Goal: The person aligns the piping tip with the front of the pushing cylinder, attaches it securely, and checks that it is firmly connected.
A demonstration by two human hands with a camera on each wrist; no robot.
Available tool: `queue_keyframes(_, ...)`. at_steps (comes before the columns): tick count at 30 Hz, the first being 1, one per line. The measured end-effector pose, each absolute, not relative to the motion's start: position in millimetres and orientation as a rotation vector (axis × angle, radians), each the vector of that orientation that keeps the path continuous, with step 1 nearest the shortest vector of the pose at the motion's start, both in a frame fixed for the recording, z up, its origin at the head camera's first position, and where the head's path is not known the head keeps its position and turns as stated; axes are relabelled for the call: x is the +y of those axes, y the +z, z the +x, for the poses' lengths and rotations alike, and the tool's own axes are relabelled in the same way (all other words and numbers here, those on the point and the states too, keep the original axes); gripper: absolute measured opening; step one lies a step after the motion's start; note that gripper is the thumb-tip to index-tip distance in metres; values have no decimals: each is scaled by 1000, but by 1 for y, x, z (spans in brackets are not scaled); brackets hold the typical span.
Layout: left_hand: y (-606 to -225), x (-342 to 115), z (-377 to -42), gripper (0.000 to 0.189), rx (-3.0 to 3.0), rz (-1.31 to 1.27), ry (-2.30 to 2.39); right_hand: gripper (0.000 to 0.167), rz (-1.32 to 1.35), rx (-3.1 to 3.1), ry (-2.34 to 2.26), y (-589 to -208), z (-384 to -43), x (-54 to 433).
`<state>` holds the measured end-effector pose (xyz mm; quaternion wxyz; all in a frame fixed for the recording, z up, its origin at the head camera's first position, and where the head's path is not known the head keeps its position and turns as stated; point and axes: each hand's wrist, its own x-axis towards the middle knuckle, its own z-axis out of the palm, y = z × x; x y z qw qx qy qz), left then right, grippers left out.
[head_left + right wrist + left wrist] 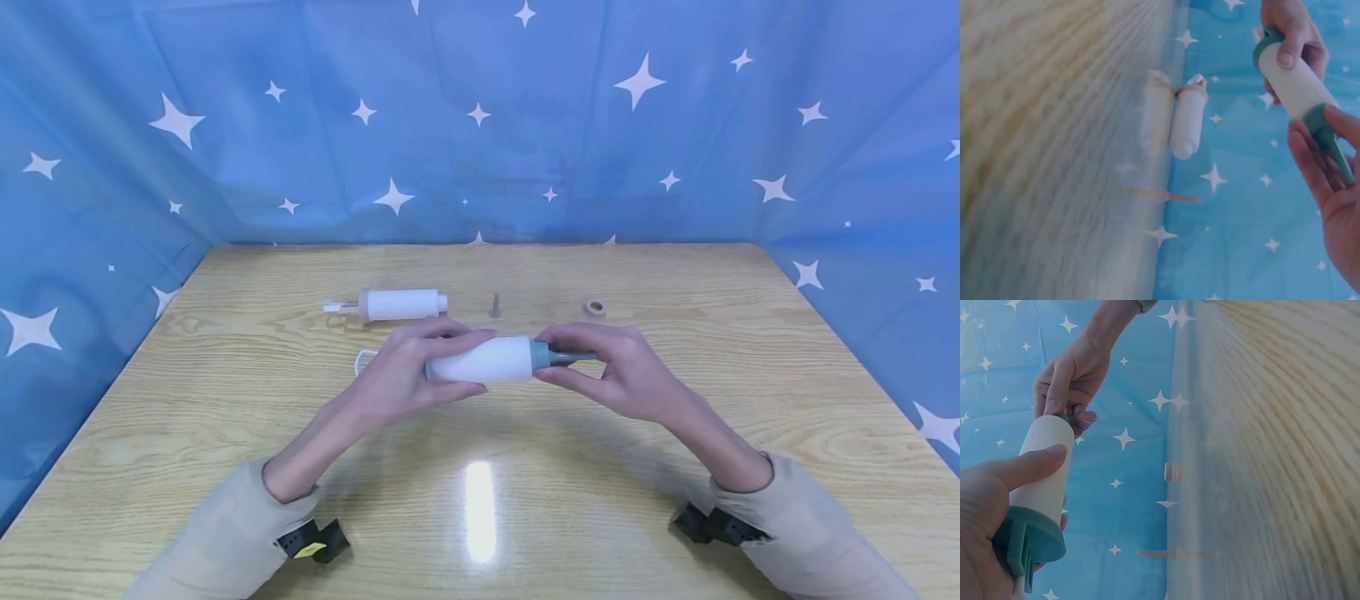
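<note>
A large white syringe (504,360) with a teal flange (1041,540) at one end lies level between both hands, over the middle of the table. My left hand (405,371) grips its barrel, thumb along the near side. A white handle loop (362,360) sticks out behind that hand. On the other end is a teal cap with a long thin nozzle (573,356). My right hand (618,371) pinches this cap between thumb and fingers. In the right wrist view, the nozzle (1341,161) passes along the right palm.
A second white syringe (402,304) with a beige flange lies behind the left hand. A small beige nozzle (495,307) stands right of it, and a beige ring (595,307) lies behind the right hand. A blue starred curtain (480,150) borders the wooden table (262,283).
</note>
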<state>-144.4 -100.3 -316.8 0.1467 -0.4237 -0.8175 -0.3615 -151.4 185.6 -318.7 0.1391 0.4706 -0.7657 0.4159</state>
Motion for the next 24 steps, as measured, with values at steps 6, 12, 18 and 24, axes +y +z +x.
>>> queue_keyframes(6, -317, -99, -144, 54, -2335, -1201, -980, 26, 1358, -2204, 1184, -319, -153, 186)
queue_keyframes(12, -318, -102, -147, 57, -2414, -1217, -960, 34, 1322, -2252, 1172, -319, -155, 187)
queue_keyframes(18, -320, -108, -153, 57, -2553, -1178, -1003, 37, 1248, -2304, 1173, -321, -157, 191)
queue_keyframes(24, -325, -114, -161, 51, -2585, -1127, -1047, 36, 1179, -2386, 1189, -323, -160, 195)
